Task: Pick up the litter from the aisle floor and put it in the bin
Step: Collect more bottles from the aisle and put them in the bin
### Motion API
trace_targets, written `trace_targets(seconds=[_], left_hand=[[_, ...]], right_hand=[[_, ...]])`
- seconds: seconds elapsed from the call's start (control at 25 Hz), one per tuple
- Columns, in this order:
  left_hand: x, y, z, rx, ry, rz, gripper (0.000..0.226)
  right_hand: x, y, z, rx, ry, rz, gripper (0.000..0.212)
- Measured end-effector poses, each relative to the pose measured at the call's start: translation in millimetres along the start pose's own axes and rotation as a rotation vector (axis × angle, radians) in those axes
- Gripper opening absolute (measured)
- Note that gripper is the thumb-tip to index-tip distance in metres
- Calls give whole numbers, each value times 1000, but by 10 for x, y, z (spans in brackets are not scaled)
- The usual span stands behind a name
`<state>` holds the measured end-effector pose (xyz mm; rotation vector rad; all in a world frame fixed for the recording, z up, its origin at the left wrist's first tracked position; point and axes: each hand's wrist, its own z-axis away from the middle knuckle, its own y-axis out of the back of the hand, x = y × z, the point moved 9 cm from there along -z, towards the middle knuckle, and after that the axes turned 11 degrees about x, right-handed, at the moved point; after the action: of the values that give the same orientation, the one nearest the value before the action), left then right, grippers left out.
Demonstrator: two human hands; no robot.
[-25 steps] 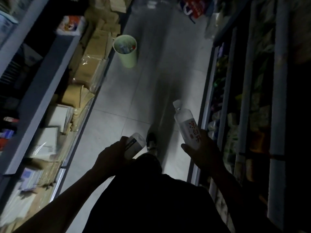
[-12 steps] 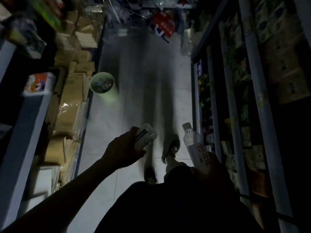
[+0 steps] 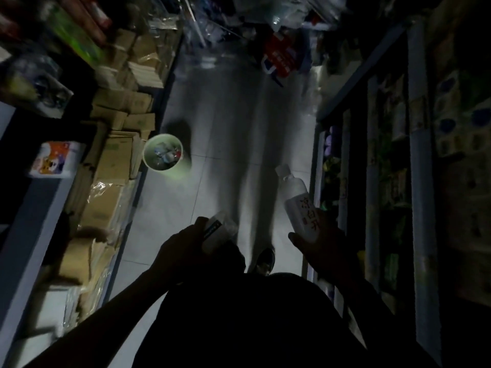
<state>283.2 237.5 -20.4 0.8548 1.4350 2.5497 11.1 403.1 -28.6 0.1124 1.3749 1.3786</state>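
A pale green bin [image 3: 148, 162] stands on the aisle floor at the left, beside stacked cardboard boxes, with litter inside it. My left hand [image 3: 183, 248] is closed around a small white container [image 3: 219, 231] with a dark label. My right hand [image 3: 322, 245] grips a white plastic bottle [image 3: 297, 201] with red characters, cap pointing up and away. Both hands are low in the view, nearer to me than the bin.
Cardboard boxes [image 3: 114, 166] line the left shelf base. Shelving [image 3: 419, 181] with packaged goods runs along the right. A red and white bag [image 3: 279, 58] and clutter lie at the far end of the aisle. My shoe [image 3: 265, 261] shows on the grey tiles.
The bin has come closer and sits lower in the view. Both hands still hold their items, and the bottle has risen a little.
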Motion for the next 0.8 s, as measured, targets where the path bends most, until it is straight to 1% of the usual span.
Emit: trace_targets(seconds=[0.08, 0.12, 0.2, 0.28, 0.44, 0.56, 0.6, 0.68, 0.8], left_hand=[[-149, 167, -219, 25, 108, 64, 45], [-223, 262, -367, 30, 137, 75, 46], [-358, 463, -740, 27, 165, 75, 58], [-455, 725, -1216, 42, 155, 77, 71], [-502, 1254, -2052, 80, 136, 103, 71], [-529, 1639, -2680, 130, 106, 72, 82], [-536, 1756, -2866, 142, 108, 66, 86], [-575, 1929, -3227, 171, 114, 65, 89], [-652, 2105, -3710, 207, 158, 78, 92]], right_hand=[[-304, -47, -485, -20, 33, 11, 77], [-455, -103, -722, -39, 43, 22, 77], [-756, -250, -1159, -79, 72, 40, 77], [-1019, -363, -1606, -72, 97, 60, 77], [-1384, -450, -2088, -66, 42, 114, 82], [-1540, -520, -2481, -50, -44, 82, 92], [-1587, -546, -2614, -81, -62, 103, 87], [-1759, -567, -2891, -133, -36, 137, 78], [-2080, -641, -3386, -230, 4, 107, 74]])
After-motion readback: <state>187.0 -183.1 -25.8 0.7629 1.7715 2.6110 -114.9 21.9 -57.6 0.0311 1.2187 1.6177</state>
